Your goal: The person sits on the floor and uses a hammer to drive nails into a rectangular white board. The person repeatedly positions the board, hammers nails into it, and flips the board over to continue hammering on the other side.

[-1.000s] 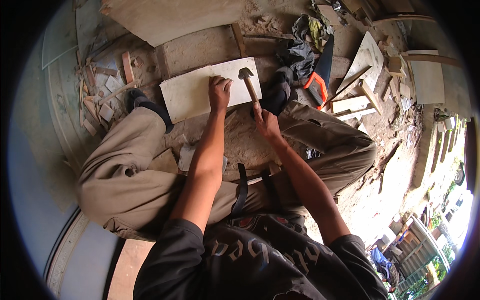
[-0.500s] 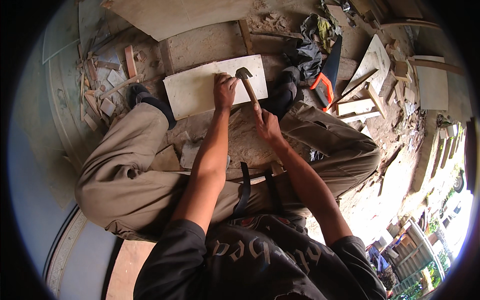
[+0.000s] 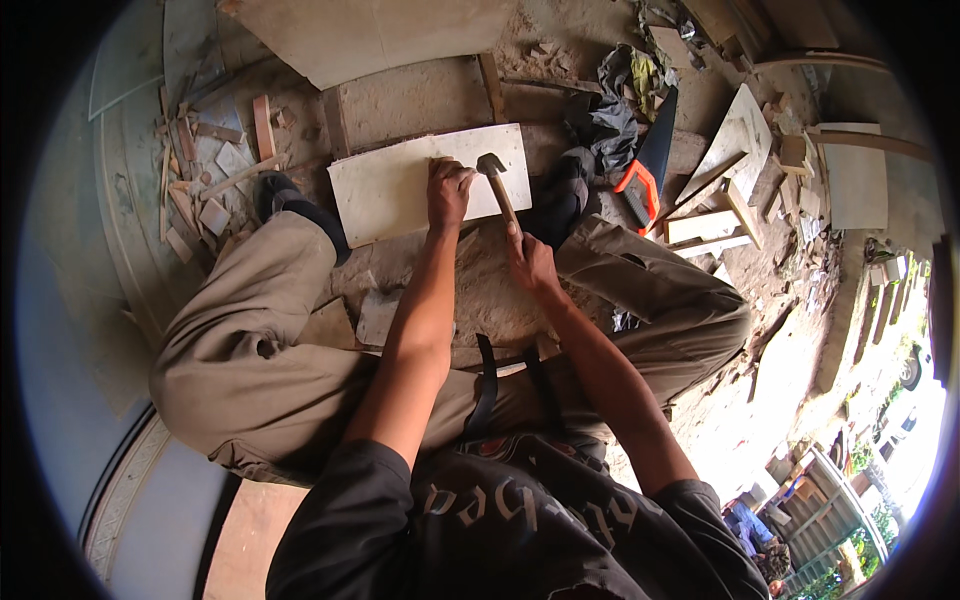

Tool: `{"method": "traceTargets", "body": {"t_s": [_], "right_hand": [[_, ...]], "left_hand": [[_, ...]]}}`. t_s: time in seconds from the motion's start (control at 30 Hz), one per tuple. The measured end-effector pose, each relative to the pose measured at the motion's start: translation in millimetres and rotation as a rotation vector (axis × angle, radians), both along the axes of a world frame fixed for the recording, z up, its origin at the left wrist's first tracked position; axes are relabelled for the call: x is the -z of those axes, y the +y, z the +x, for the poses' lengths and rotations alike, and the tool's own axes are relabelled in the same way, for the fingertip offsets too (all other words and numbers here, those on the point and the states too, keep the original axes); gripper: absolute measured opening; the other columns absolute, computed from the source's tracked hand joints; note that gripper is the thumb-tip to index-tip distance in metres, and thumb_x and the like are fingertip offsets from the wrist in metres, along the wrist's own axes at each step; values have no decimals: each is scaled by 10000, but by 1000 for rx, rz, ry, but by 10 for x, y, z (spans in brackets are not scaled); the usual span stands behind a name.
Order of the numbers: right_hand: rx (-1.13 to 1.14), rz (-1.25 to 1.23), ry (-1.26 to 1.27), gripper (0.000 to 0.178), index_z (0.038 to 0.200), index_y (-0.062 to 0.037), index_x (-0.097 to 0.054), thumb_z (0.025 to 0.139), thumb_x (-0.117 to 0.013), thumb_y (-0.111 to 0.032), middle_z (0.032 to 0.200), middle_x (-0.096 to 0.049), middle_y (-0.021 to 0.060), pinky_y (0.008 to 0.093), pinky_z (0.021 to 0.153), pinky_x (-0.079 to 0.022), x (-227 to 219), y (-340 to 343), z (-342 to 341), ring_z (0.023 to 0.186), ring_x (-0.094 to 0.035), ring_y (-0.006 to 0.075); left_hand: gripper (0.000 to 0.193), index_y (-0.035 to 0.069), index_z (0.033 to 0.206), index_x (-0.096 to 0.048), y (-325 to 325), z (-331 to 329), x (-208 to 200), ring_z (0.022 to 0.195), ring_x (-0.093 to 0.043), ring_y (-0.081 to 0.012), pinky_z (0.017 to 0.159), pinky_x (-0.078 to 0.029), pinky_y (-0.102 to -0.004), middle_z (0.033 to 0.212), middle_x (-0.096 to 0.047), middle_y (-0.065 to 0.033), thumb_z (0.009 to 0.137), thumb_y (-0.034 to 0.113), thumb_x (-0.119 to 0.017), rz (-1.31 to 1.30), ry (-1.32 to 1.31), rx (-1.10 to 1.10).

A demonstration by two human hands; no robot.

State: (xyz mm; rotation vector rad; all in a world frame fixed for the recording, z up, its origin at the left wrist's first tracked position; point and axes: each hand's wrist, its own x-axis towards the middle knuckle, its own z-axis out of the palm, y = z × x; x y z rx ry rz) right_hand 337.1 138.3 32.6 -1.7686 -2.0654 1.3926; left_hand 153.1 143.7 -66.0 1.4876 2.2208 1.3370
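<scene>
A pale rectangular board (image 3: 380, 205) lies across the wooden frame between my feet. My left hand (image 3: 450, 192) is closed over the middle of it, fingers pinched together at the far side. Whatever the fingertips grip is too small or hidden to make out. My right hand (image 3: 532, 264) is wrapped round the wooden handle of a claw hammer (image 3: 505, 203). The hammer's dark metal head (image 3: 490, 163) is just to the right of my left fingers, over the board; I cannot tell whether it touches.
A handsaw with an orange handle (image 3: 642, 190) lies right of my right shoe (image 3: 560, 195), near a crumpled dark plastic bag (image 3: 610, 120). Wood offcuts (image 3: 715, 225) lie at the right, more scraps (image 3: 215, 213) at the left. A large panel (image 3: 370, 35) stands at the far side.
The hammer head has turned and shifted slightly, still beside my left fingers. My left hand keeps its pinch on the board. The whole view has tilted a little.
</scene>
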Motion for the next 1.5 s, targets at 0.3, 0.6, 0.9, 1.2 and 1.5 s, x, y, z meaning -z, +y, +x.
{"method": "traceTargets", "body": {"t_s": [0.3,0.6,0.9,1.2,1.5], "right_hand": [[-44,-17,-64,567,842,48,-555,987,-411,-481,725,-550,321,494,635,-447,-73,-2,4,787,-566,514],[35,-49,74,606,828,52,-541,994,-371,-505,632,-519,257,434,600,-446,10,-29,139,591,-528,412],[-22,-70,24,652,807,62,-530,987,-351,-538,639,-505,236,428,624,-442,54,-23,119,600,-511,366],[-75,-88,-4,623,820,59,-531,989,-364,-517,676,-504,282,456,636,-436,-17,-12,35,674,-502,485],[-36,6,243,625,875,61,-553,993,-347,-516,698,-552,281,490,672,-446,-168,-36,3,717,-596,452]], "left_hand": [[77,13,794,-685,8,-7,4,957,-581,-313,864,-460,-408,848,-633,-123,728,34,-719,-30,-10,-6],[625,76,1285,-488,-213,-49,-96,1238,-406,-390,1032,-331,-493,1299,-450,-221,739,242,-744,-192,22,-34],[1388,94,1520,-11,-556,30,-347,1459,7,-359,1093,-13,-674,1575,3,-201,529,746,-731,-873,47,-352],[1444,91,1513,61,-491,-1,-397,1455,63,-374,1077,-50,-695,1570,99,-201,510,730,-758,-1036,-19,-319],[1470,85,1503,106,-521,-26,-310,1445,117,-387,1067,-40,-705,1559,136,-218,504,749,-744,-991,-44,-314]]}}
